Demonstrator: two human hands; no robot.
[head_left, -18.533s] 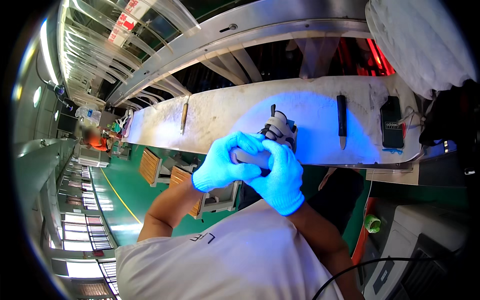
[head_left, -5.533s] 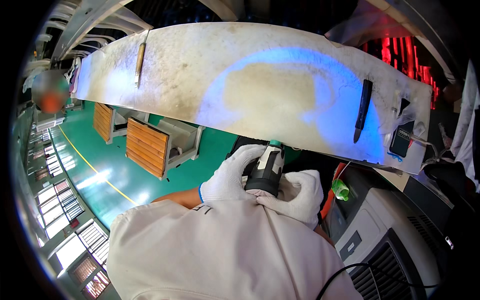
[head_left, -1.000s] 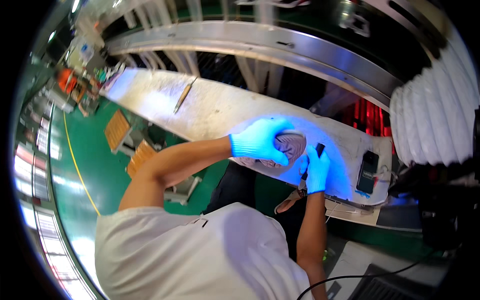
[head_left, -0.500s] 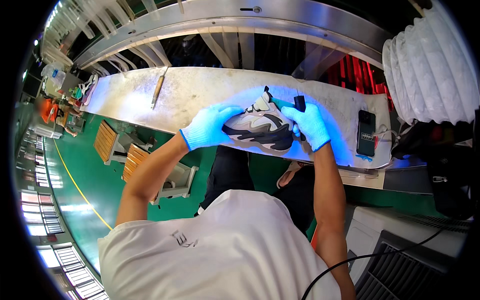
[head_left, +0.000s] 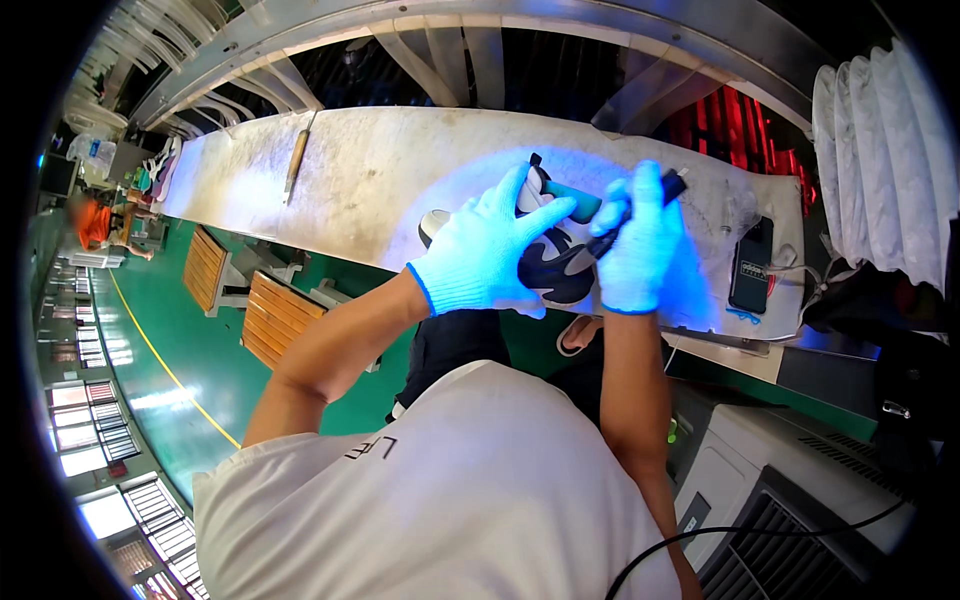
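Your left hand (head_left: 480, 255) grips the dark-and-white sneaker (head_left: 553, 262) above the desk (head_left: 380, 180) under blue light while your right hand (head_left: 637, 250) closes on a black marking pen (head_left: 640, 208), so inspection marking looks underway; next calls for steady tip placement.

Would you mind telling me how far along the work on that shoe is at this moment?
Done: the shoe is up off the workbench, gripped by the left hand. In hand: the right hand holds a dark pen-like tool beside it under blue light. Left: I cannot tell how much remains.
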